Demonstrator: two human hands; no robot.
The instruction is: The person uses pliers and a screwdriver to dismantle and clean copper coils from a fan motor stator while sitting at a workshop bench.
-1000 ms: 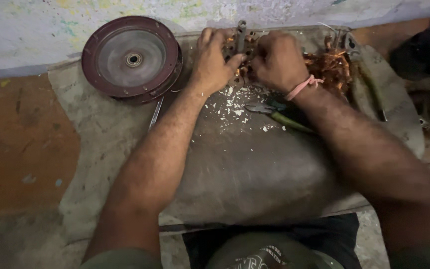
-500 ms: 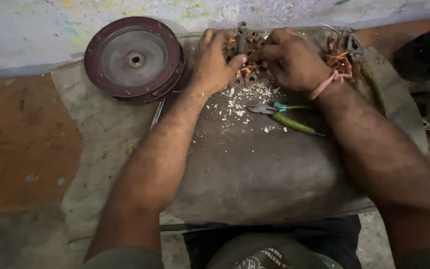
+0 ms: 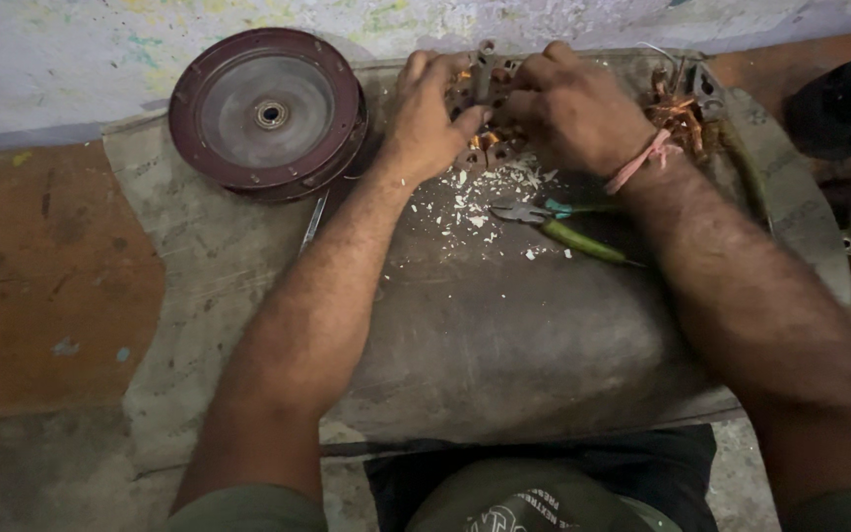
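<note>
At the far edge of the worn grey mat [image 3: 504, 345], a copper-wound metal stator core [image 3: 486, 148] is gripped by curled left hand [image 3: 432, 118] and right hand [image 3: 573, 108], windings seemingly being worked loose, green-handled pliers [image 3: 563, 229] likely needed next.

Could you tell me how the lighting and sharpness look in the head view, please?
Head view: dim and soft, no hard glare; left hand and right hand are fairly sharp on the copper-wound metal part; the pliers and white flakes read clearly; the right edge sinks into shadow, and the near forearms look stretched.
</note>
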